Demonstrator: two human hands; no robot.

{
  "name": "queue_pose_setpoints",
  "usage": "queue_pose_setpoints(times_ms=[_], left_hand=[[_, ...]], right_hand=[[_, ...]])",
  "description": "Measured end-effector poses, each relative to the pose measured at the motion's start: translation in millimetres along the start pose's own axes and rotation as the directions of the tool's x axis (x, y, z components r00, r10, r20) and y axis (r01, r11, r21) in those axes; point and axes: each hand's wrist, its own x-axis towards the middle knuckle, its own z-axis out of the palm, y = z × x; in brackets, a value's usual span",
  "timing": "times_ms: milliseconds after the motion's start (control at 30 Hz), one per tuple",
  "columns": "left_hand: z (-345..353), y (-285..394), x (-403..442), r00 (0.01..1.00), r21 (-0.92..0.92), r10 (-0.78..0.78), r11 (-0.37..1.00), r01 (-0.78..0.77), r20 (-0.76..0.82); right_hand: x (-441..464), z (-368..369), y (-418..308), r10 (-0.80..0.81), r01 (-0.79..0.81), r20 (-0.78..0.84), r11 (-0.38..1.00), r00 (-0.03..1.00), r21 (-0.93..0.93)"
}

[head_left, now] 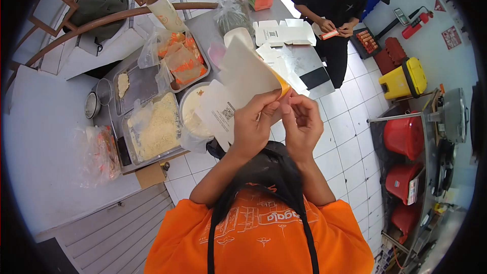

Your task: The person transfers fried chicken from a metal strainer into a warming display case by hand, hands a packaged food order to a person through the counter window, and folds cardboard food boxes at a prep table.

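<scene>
A flat-cut food carton, plain white-grey inside with an orange and yellow printed outer side, is held up in front of my chest. A flap with a QR code hangs at its lower left. My left hand grips its lower edge, thumb and fingers pressed together. Close beside it, my right hand has its thumb and fingertips closed on the carton's orange corner. The fold between the fingertips is partly hidden. Below the carton's left side, a round tub of pale batter or cream stands on the metal table.
A tray of pale crumbs and a tray with orange-printed bags lie left. Unfolded cartons lie on the metal table. A person in black handles a small carton across it. Red bins stand right.
</scene>
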Motion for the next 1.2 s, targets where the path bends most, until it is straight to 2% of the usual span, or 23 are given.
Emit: queue_pose_setpoints(times_ms=[33,67,133,167,233,333,433,533,633,733,833,933,1033,1133,1200], left_hand=[[-4,2,0,0.994,-0.074,-0.096,0.992,0.099,0.049],[-6,3,4,0.979,-0.227,-0.169,0.955,0.192,0.115],[-10,-3,11,0.961,-0.404,-0.170,0.881,0.247,0.218],[-12,-5,13,0.949,-0.483,-0.163,0.829,0.280,0.271],[-12,-5,16,0.935,-0.539,-0.170,0.779,0.321,0.311],[-15,-6,18,0.918,-0.560,-0.174,0.747,0.360,0.357],[-17,-5,20,0.912,-0.562,-0.183,0.737,0.375,0.368],[-19,-9,23,0.906,-0.532,-0.196,0.755,0.383,0.374],[-22,-11,22,0.900,-0.486,-0.209,0.783,0.389,0.384],[-25,-11,20,0.893,-0.463,-0.215,0.793,0.396,0.396],[-26,-15,21,0.902,-0.461,-0.192,0.807,0.369,0.386],[-23,-11,17,0.925,-0.489,-0.209,0.800,0.349,0.318],[-15,-7,7,0.943,-0.494,-0.208,0.811,0.315,0.259],[-7,-1,-4,0.966,-0.471,-0.176,0.847,0.246,0.188],[-6,4,-12,0.979,-0.426,-0.134,0.885,0.187,0.152]], right_hand=[[-1,-2,-3,0.027,-0.027,-0.007,0.999,1.000,0.041],[-2,-4,-6,0.052,-0.051,-0.010,0.995,0.999,0.082],[-3,-7,-8,0.104,-0.100,-0.015,0.979,0.994,0.179],[-3,-7,-8,0.093,-0.091,-0.012,0.987,0.996,0.129],[-4,-9,-9,0.074,-0.074,-0.010,0.997,0.997,0.025],[-1,-11,-15,0.166,-0.166,0.011,0.986,0.986,0.022],[1,-11,-22,0.184,-0.188,0.048,0.978,0.982,0.089],[5,-14,-24,0.302,-0.309,0.067,0.944,0.951,0.121],[2,-11,-21,0.270,-0.273,0.054,0.961,0.961,0.046],[-2,-3,-16,0.106,-0.102,0.017,0.985,0.994,-0.142],[1,-3,-14,0.069,-0.054,0.055,0.972,0.996,-0.230],[3,-9,-18,0.113,-0.099,0.082,0.983,0.990,-0.157],[2,-11,-18,0.087,-0.083,0.013,0.980,0.996,-0.179],[2,-4,-16,-0.127,0.118,-0.003,0.925,0.992,-0.361],[-1,2,-7,-0.252,0.223,-0.024,0.896,0.967,-0.384]])
